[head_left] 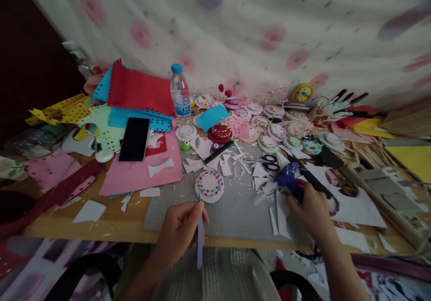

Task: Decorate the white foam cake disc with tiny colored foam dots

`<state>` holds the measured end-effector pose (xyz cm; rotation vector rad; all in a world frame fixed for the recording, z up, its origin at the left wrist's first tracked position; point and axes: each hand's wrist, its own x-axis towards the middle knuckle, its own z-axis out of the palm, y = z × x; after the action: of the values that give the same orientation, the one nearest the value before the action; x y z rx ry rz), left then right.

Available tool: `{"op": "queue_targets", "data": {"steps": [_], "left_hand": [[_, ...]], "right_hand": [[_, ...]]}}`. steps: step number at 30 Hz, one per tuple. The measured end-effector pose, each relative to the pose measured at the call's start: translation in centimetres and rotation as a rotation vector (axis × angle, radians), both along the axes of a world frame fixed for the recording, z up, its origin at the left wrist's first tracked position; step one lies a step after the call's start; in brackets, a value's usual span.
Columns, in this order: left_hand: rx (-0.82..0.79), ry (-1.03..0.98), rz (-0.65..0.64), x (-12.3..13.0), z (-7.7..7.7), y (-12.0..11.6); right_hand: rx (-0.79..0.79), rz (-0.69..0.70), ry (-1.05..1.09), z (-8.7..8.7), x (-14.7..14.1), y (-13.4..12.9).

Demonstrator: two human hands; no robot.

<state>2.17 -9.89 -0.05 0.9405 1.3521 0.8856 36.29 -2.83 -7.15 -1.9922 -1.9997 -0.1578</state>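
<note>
My left hand [183, 229] pinches a thin bluish strip [200, 242] near its upper end, and the strip hangs down over the table's front edge. Just beyond the fingertips lies a round white foam disc [209, 186] with a ring of red and blue decorations. On the right, my right hand [313, 209] is closed around a dark blue glue gun [288, 177], whose nozzle end is hard to make out. Black-handled scissors [270, 162] and white paper scraps [264, 180] lie left of the glue gun.
A water bottle [181, 97] stands at the back, beside red felt [139, 88]. A phone [134, 139] rests on pink sheet material [161, 175]. Many decorated discs [220, 133] are piled at the back. A grey tray [380, 202] is at the right.
</note>
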Motion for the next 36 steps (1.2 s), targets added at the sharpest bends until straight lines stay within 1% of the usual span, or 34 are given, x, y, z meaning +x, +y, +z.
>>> {"op": "queue_targets", "data": {"steps": [2, 4, 5, 6, 7, 9, 11, 13, 16, 18, 20, 21, 23, 25, 26, 28, 29, 31, 33, 36], "left_hand": [[-0.007, 0.008, 0.039, 0.0, 0.0, 0.2], [0.009, 0.02, 0.054, 0.2, 0.1, 0.6], [0.017, 0.032, 0.057, 0.4, 0.2, 0.9], [0.029, 0.048, 0.058, 0.6, 0.4, 1.2], [0.049, 0.067, 0.058, 0.9, 0.5, 1.5], [0.103, 0.106, 0.054, 1.6, 0.8, 2.0], [0.168, 0.144, 0.036, 2.4, 0.9, 2.5], [0.226, 0.194, 0.008, 3.1, 0.8, 2.9], [0.277, 0.264, -0.038, 3.6, 0.4, 3.2], [0.287, 0.286, -0.061, 3.4, 0.3, 3.5], [0.285, 0.283, -0.076, 2.6, 0.4, 3.8], [0.286, 0.274, -0.076, 2.0, 0.4, 4.1], [0.323, 0.266, -0.049, 0.5, 0.1, 5.0], [0.435, 0.315, -0.023, -1.1, -0.5, 6.4], [0.517, 0.365, -0.034, -1.8, -1.0, 7.2], [0.702, 0.444, -0.116, -2.9, -2.1, 8.7], [0.777, 0.46, -0.166, -3.2, -2.7, 9.3], [0.87, 0.459, -0.24, -3.6, -3.7, 10.1], [0.893, 0.464, -0.28, -3.6, -4.3, 10.3], [0.903, 0.48, -0.316, -3.5, -4.8, 10.0]], "right_hand": [[0.081, 0.007, -0.057, 0.3, -0.2, 0.0], [0.215, 0.014, -0.067, 1.8, -1.5, -0.5], [0.282, 0.048, -0.038, 2.7, -2.6, -1.0], [0.322, 0.124, 0.017, 3.7, -3.9, -1.6], [0.364, 0.259, 0.096, 4.6, -5.5, -2.1], [0.336, 0.555, 0.237, 5.9, -8.9, -3.2], [0.249, 0.787, 0.26, 6.3, -12.1, -3.6], [0.217, 0.945, 0.288, 6.1, -14.5, -3.2], [0.244, 1.067, 0.367, 5.5, -16.2, -1.7], [0.27, 1.084, 0.432, 5.2, -16.4, -0.4], [0.297, 1.066, 0.537, 4.9, -16.4, 1.0], [0.32, 1.033, 0.607, 4.8, -16.4, 1.6], [0.379, 0.914, 0.771, 4.4, -16.6, 2.9], [0.385, 0.766, 1.031, 4.0, -16.7, 3.9], [0.351, 0.704, 1.173, 3.7, -16.8, 4.2], [0.229, 0.626, 1.398, 3.0, -16.9, 4.3], [0.166, 0.612, 1.451, 2.6, -16.8, 4.2], [0.086, 0.616, 1.453, 1.9, -16.8, 3.8], [0.049, 0.643, 1.423, 1.4, -16.8, 3.3], [0.036, 0.704, 1.375, 1.2, -16.9, 3.1]]}}
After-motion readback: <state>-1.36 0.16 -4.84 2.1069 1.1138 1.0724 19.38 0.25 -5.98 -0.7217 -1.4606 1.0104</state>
